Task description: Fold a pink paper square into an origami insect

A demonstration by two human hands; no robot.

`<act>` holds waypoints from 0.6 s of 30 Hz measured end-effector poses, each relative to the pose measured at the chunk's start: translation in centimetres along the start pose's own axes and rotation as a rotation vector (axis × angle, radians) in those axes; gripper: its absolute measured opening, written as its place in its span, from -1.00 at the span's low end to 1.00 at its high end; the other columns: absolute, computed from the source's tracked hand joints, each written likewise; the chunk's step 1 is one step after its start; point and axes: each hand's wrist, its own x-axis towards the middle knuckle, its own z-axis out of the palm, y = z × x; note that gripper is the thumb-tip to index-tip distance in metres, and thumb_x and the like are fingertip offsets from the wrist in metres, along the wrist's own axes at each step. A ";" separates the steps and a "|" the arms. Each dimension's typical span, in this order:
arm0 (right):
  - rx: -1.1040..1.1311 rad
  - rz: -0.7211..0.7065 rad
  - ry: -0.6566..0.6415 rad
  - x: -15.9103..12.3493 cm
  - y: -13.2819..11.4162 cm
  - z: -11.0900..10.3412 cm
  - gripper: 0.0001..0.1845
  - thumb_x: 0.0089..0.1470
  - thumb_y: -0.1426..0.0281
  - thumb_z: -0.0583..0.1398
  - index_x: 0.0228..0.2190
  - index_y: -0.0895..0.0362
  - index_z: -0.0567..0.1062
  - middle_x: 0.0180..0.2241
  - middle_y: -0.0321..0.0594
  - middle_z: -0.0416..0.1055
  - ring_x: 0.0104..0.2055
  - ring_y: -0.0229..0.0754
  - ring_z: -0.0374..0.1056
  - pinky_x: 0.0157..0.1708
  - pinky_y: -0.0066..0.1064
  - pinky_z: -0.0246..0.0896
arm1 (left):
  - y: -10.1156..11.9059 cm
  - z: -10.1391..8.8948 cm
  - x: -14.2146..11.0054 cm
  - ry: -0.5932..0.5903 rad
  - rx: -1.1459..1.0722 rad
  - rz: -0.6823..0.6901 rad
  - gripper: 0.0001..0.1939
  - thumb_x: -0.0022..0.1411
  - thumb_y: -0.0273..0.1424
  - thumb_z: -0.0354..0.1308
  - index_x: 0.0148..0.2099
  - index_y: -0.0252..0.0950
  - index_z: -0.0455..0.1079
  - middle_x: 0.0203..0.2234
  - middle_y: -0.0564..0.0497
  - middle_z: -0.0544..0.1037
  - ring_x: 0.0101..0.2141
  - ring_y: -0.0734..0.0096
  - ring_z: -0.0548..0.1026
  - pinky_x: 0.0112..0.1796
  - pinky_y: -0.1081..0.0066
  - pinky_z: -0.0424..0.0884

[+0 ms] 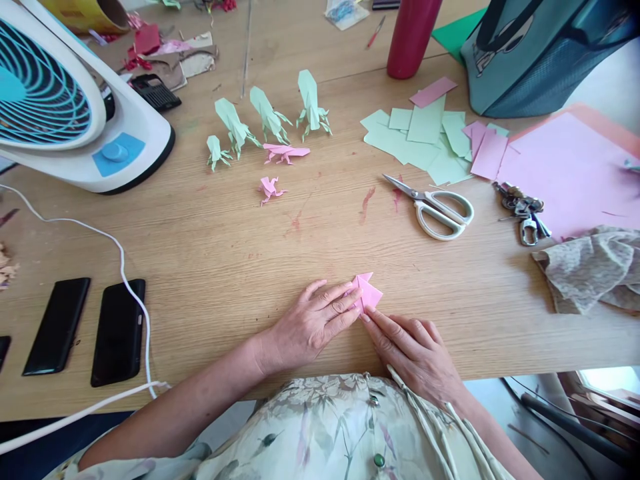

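A small folded piece of pink origami paper (369, 294) lies on the table near its front edge, with pointed corners showing. My left hand (315, 321) rests over its left part, fingers stretched out flat and pressing on it. At the paper's lower corner, the fingertips of my right hand (411, 350) are drawn together on the edge. Part of the paper is hidden under my left fingers. Farther off stand several green origami figures (269, 115). A long pink figure (286, 153) and a small pink figure (271, 190) are in front of them.
White-handled scissors (443, 212) lie right of centre, below green paper pieces (395, 137). Keys (523, 210), pink sheets (575, 170) and a cloth (595, 267) are at right. A bottle (413, 37) and bag (530, 67) stand behind. At left are a fan (75, 100), phones (119, 333) and a white cable (107, 235).
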 end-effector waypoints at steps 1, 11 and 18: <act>0.003 0.002 0.008 0.1 0.0 0.1 -0.43 0.29 0.55 0.04 0.29 0.19 0.22 0.24 -0.09 0.32 0.04 -0.03 0.30 -0.10 -0.20 0.14 | 0.0 0.0 0.0 0.002 -0.003 0.004 -0.60 0.46 -0.51 -0.14 0.26 -0.36 0.28 0.28 -0.15 0.32 0.35 0.18 0.09 0.23 0.05 0.09; -0.016 -0.004 0.052 0.2 0.1 0.4 -0.57 0.31 0.54 0.02 0.16 0.21 0.41 0.18 -0.07 0.40 -0.02 -0.05 0.31 -0.16 -0.20 0.12 | -0.4 -0.1 0.1 0.043 0.041 -0.037 -0.56 0.46 -0.47 -0.07 0.32 -0.44 0.19 0.30 -0.15 0.28 0.31 0.17 0.17 0.24 0.11 0.10; 0.007 0.007 0.058 0.1 0.2 0.5 -0.58 0.34 0.49 0.01 0.15 0.21 0.42 0.17 -0.10 0.42 -0.02 -0.06 0.30 -0.14 -0.21 0.12 | -0.9 -0.5 0.6 0.083 0.126 -0.047 -0.63 0.44 -0.47 -0.01 0.24 -0.40 0.30 0.23 -0.08 0.39 0.25 0.13 0.25 0.20 0.06 0.08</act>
